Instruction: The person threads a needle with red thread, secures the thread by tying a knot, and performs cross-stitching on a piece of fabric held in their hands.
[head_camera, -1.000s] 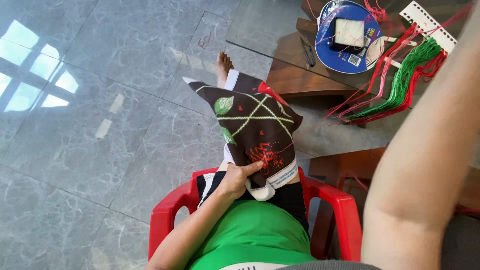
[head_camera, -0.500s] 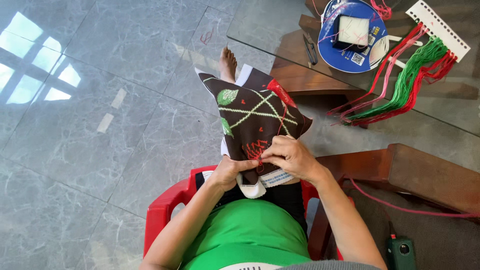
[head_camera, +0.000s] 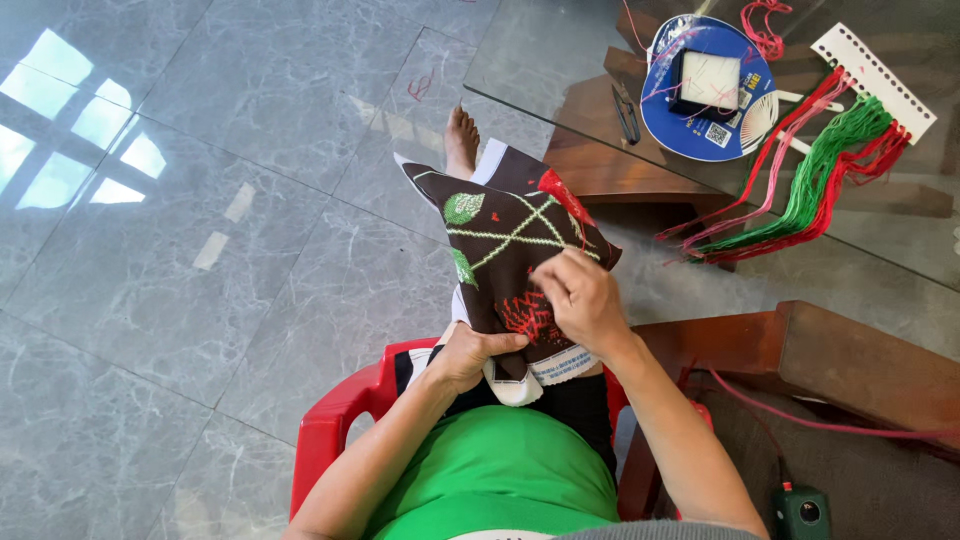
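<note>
A dark brown embroidered cloth (head_camera: 500, 250) with green leaves, pale crossing lines and red stitching lies over my lap. My left hand (head_camera: 470, 355) grips its near edge, thumb on top. My right hand (head_camera: 585, 300) rests on the cloth beside the red stitched patch, fingertips pinched together on the fabric; whether a needle is between them I cannot tell. A red thread (head_camera: 800, 415) runs off to the right across the wooden seat.
I sit on a red plastic chair (head_camera: 335, 430) over a grey tiled floor. A glass table (head_camera: 600, 90) ahead carries a blue round tray (head_camera: 705, 90), scissors (head_camera: 627, 105) and a card of green and red thread skeins (head_camera: 830, 170). A wooden seat (head_camera: 850, 360) stands at right.
My right arm came down from high at the right, and the hand now sits pinched on the cloth by the red stitching. The left hand has kept its grip.
</note>
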